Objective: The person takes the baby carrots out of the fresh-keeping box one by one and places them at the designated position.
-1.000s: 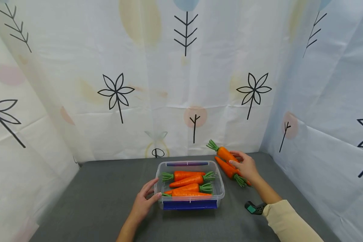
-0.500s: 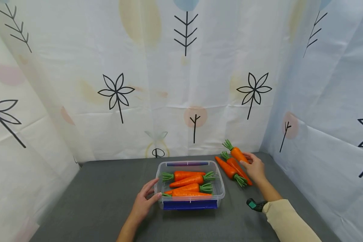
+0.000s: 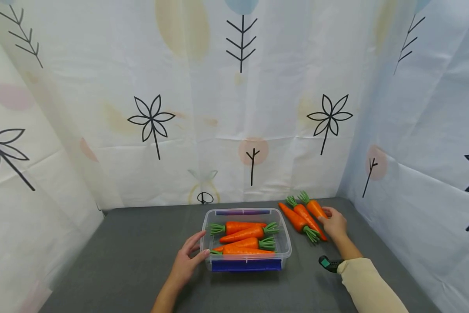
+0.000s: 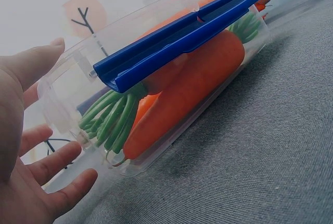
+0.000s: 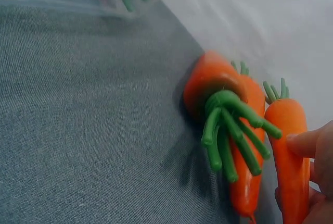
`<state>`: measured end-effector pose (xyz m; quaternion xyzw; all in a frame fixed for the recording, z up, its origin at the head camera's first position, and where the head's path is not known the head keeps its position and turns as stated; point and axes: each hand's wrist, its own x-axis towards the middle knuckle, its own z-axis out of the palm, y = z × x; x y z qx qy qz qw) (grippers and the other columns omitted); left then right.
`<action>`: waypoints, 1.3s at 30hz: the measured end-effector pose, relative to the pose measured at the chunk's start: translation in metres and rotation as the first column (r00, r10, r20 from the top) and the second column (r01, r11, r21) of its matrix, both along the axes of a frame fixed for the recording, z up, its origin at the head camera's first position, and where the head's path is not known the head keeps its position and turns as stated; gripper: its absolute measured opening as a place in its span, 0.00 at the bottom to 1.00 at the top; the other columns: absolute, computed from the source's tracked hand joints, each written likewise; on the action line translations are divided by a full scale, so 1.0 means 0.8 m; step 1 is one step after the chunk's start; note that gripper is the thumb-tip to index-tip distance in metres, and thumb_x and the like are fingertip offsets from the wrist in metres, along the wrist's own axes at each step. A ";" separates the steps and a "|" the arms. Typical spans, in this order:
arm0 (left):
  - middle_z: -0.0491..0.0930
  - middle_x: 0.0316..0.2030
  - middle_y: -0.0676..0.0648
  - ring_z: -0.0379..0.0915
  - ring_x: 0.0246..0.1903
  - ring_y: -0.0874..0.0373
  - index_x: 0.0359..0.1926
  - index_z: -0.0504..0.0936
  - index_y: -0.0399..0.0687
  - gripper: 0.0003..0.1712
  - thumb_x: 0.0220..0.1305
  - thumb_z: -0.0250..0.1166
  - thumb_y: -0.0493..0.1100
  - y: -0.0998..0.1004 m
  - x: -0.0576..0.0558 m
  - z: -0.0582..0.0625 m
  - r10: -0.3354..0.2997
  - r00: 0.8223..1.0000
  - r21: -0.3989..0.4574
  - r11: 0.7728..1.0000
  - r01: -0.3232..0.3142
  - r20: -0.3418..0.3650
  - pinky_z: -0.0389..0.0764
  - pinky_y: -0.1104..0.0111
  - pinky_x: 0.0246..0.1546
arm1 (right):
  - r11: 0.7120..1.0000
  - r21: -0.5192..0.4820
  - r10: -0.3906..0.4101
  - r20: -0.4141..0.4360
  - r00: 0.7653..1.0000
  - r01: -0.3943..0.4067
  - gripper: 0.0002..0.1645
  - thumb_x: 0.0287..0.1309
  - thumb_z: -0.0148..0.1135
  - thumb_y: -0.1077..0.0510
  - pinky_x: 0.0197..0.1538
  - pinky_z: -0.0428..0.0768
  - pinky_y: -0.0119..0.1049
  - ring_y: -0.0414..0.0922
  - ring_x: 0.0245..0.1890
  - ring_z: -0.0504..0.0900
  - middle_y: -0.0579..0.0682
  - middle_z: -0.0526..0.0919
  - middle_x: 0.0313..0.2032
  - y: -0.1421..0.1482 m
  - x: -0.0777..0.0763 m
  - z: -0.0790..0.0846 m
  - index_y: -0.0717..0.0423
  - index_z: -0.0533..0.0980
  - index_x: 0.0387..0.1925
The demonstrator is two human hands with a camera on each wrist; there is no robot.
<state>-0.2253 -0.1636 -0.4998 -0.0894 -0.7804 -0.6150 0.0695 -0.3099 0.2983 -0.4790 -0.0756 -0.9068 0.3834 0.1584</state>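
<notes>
A clear plastic box [image 3: 245, 256] with blue latches stands mid-table, several orange carrots [image 3: 242, 235] with green tops lying inside it. My left hand [image 3: 184, 261] rests at the box's left end, thumb by the near corner; in the left wrist view its fingers [image 4: 62, 159] are spread and hold nothing. Right of the box, my right hand [image 3: 335, 223] grips a carrot [image 3: 316, 208] between thumb and fingers, its green top pointing away. Beside it lie two more carrots, the left one [image 3: 294, 219] with its top toward me and the middle one [image 5: 248, 166] partly covered by it.
A dark wrist device [image 3: 329, 264] sits at the right cuff [image 3: 369, 282]. White patterned cloth [image 3: 203, 130] hangs behind and on both sides of the grey table [image 3: 140, 252].
The carrot in my right hand has moved right and then down, from over the other carrots to beside them. My left hand and the box have stayed in place.
</notes>
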 end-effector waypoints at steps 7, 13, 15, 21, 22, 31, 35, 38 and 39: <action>0.64 0.67 0.38 0.70 0.55 0.38 0.66 0.71 0.46 0.31 0.62 0.67 0.38 -0.001 0.000 -0.001 -0.001 1.000 0.018 1.000 0.001 -0.008 0.76 0.48 0.49 | 0.999 -0.006 -0.034 0.046 0.998 0.034 0.24 0.64 0.59 0.63 0.52 0.71 0.58 0.67 0.50 0.73 0.73 0.73 0.54 0.004 -0.002 -0.007 0.71 0.70 0.59; 0.64 0.67 0.38 0.71 0.55 0.38 0.66 0.72 0.45 0.31 0.62 0.67 0.37 0.000 0.003 0.001 -0.011 1.000 0.028 1.000 0.012 -0.021 0.77 0.50 0.49 | 0.998 -0.018 -0.065 0.069 0.996 0.067 0.24 0.63 0.60 0.63 0.54 0.68 0.59 0.67 0.52 0.71 0.72 0.75 0.53 0.005 -0.005 -0.011 0.70 0.70 0.58; 0.64 0.67 0.38 0.71 0.55 0.38 0.66 0.72 0.46 0.31 0.62 0.67 0.38 0.001 0.004 0.002 -0.012 1.000 0.027 1.000 0.013 -0.023 0.77 0.50 0.48 | 0.997 -0.026 -0.072 0.074 0.995 0.075 0.24 0.63 0.60 0.63 0.55 0.68 0.59 0.67 0.52 0.71 0.72 0.75 0.53 0.004 -0.005 -0.013 0.70 0.70 0.58; 0.64 0.66 0.39 0.71 0.54 0.38 0.66 0.72 0.45 0.31 0.61 0.67 0.36 0.000 0.003 0.001 -0.002 1.000 0.027 1.000 0.003 -0.020 0.78 0.55 0.47 | 0.995 -0.034 -0.086 0.076 0.993 0.089 0.23 0.62 0.60 0.63 0.56 0.66 0.59 0.67 0.53 0.71 0.72 0.75 0.53 0.004 -0.009 -0.016 0.70 0.71 0.57; 0.65 0.66 0.38 0.71 0.54 0.37 0.66 0.72 0.44 0.31 0.61 0.67 0.35 0.000 0.002 0.000 -0.002 1.000 0.031 1.000 0.003 -0.023 0.78 0.56 0.47 | 0.995 -0.034 -0.087 0.077 0.993 0.090 0.23 0.62 0.61 0.63 0.56 0.66 0.59 0.67 0.52 0.71 0.72 0.75 0.53 0.005 -0.009 -0.017 0.70 0.71 0.57; 0.65 0.66 0.39 0.71 0.54 0.38 0.66 0.72 0.46 0.31 0.61 0.68 0.37 -0.001 0.003 0.000 -0.007 1.000 0.028 1.000 0.008 -0.027 0.78 0.56 0.47 | 0.995 -0.066 -0.063 0.116 0.991 0.071 0.25 0.63 0.58 0.61 0.59 0.65 0.60 0.68 0.56 0.68 0.72 0.73 0.56 0.009 -0.008 -0.014 0.68 0.69 0.60; 0.66 0.65 0.39 0.71 0.54 0.37 0.65 0.73 0.45 0.31 0.61 0.68 0.37 -0.001 0.003 0.000 -0.018 0.999 0.041 0.999 0.020 -0.045 0.78 0.62 0.45 | 0.994 -0.089 -0.050 0.110 0.993 0.060 0.26 0.65 0.58 0.60 0.58 0.65 0.60 0.68 0.56 0.67 0.72 0.72 0.56 0.010 -0.005 -0.010 0.69 0.69 0.60; 0.66 0.65 0.38 0.72 0.53 0.35 0.65 0.73 0.43 0.31 0.60 0.69 0.36 0.000 0.002 -0.001 -0.018 0.998 0.046 0.999 0.020 -0.055 0.77 0.67 0.44 | 0.992 -0.111 -0.048 0.086 0.995 0.058 0.26 0.65 0.58 0.60 0.57 0.65 0.60 0.68 0.55 0.68 0.72 0.73 0.56 0.008 -0.004 -0.007 0.68 0.69 0.60; 0.66 0.65 0.37 0.72 0.53 0.35 0.64 0.73 0.43 0.31 0.60 0.68 0.36 0.000 0.002 -0.002 -0.015 0.998 0.042 0.999 0.018 -0.056 0.77 0.68 0.43 | 0.990 -0.123 -0.057 0.075 0.996 0.066 0.25 0.65 0.58 0.59 0.57 0.66 0.60 0.67 0.55 0.69 0.71 0.73 0.56 0.007 -0.004 -0.006 0.68 0.70 0.60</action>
